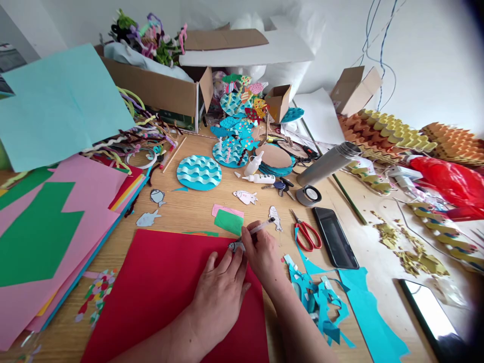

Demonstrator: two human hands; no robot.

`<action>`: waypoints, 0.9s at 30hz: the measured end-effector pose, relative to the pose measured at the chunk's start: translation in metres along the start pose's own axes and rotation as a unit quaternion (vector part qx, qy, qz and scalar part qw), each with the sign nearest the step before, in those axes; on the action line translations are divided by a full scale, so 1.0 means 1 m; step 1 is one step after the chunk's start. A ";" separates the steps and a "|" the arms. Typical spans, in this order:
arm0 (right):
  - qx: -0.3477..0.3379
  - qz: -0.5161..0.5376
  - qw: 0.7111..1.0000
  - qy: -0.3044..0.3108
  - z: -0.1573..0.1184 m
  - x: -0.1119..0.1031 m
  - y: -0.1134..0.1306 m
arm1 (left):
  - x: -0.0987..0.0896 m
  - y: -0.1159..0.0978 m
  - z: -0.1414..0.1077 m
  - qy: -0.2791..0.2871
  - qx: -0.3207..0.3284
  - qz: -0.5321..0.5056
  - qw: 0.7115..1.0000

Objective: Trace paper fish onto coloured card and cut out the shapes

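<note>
A large red sheet of paper (162, 282) lies in front of me. My left hand (217, 290) rests flat on it, fingers stretched forward, their tips pressing a small fish cutout (235, 247) near the sheet's top edge. With my right hand (260, 252) closed round a pen (262, 225), I hold it slanted beside that fish; the pen's tip is hidden. Just beyond my hands is a green paper piece (229, 221) over a pink one. Other fish cutouts lie around: a white one (275, 218), a pinkish one (245, 197) and a grey one (158, 197).
Red-handled scissors (308, 236), a phone (336, 237) and blue paper scraps (321, 302) lie to the right. A steel flask (327, 164), glue bottles (260, 179) and a wavy blue disc (199, 172) stand farther back. Stacked coloured papers (49, 237) fill the left.
</note>
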State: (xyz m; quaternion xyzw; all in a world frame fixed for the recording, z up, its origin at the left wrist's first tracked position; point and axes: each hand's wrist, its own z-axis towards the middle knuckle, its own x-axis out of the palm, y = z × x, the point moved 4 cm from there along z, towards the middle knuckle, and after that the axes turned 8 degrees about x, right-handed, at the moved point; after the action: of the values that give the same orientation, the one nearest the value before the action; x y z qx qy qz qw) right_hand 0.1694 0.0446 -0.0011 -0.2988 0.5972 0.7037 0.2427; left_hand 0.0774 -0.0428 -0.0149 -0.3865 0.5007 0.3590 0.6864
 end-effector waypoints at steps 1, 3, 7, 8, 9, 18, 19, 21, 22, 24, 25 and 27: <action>-0.002 0.000 1.000 0.000 0.000 0.000 0.000 | 0.000 0.000 0.000 -0.001 0.000 0.000 1.000; 0.001 0.007 1.000 -0.001 0.000 0.000 0.000 | 0.000 0.000 0.000 -0.006 -0.001 0.000 1.000; 0.010 0.016 1.000 0.001 0.001 0.000 -0.001 | -0.002 0.000 0.000 -0.014 0.001 0.001 1.000; 0.010 0.015 1.000 0.004 0.001 0.000 0.000 | -0.002 0.000 0.000 -0.014 0.001 0.002 1.000; 0.009 0.013 1.000 0.006 0.001 0.000 0.000 | -0.002 0.000 0.000 -0.014 0.001 0.002 1.000; -0.010 0.000 1.000 0.002 0.000 0.001 0.001 | -0.002 0.000 0.000 0.002 0.004 0.002 1.000; -0.011 0.003 1.000 0.001 0.000 0.001 0.000 | -0.002 0.000 0.000 0.002 0.004 0.002 1.000; -0.012 0.008 1.000 0.001 0.000 0.001 0.000 | -0.002 -0.001 -0.001 0.001 0.003 -0.001 1.000; -0.011 0.010 1.000 0.002 0.001 0.001 0.000 | -0.002 0.000 -0.001 0.001 0.002 -0.003 1.000; -0.006 0.013 1.000 0.003 0.001 0.001 -0.001 | -0.002 0.000 0.000 0.002 0.001 -0.009 1.000; -0.004 0.014 1.000 0.004 0.001 0.001 -0.001 | -0.002 0.000 0.000 0.004 0.000 -0.012 1.000; 0.002 0.017 1.000 0.002 0.001 0.000 -0.001 | -0.003 0.001 0.000 0.008 -0.001 -0.018 1.000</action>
State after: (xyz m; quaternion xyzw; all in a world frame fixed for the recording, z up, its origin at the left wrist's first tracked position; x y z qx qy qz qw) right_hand 0.1698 0.0458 -0.0018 -0.2893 0.6040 0.7059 0.2305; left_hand 0.0762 -0.0424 -0.0126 -0.3991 0.4991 0.3443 0.6878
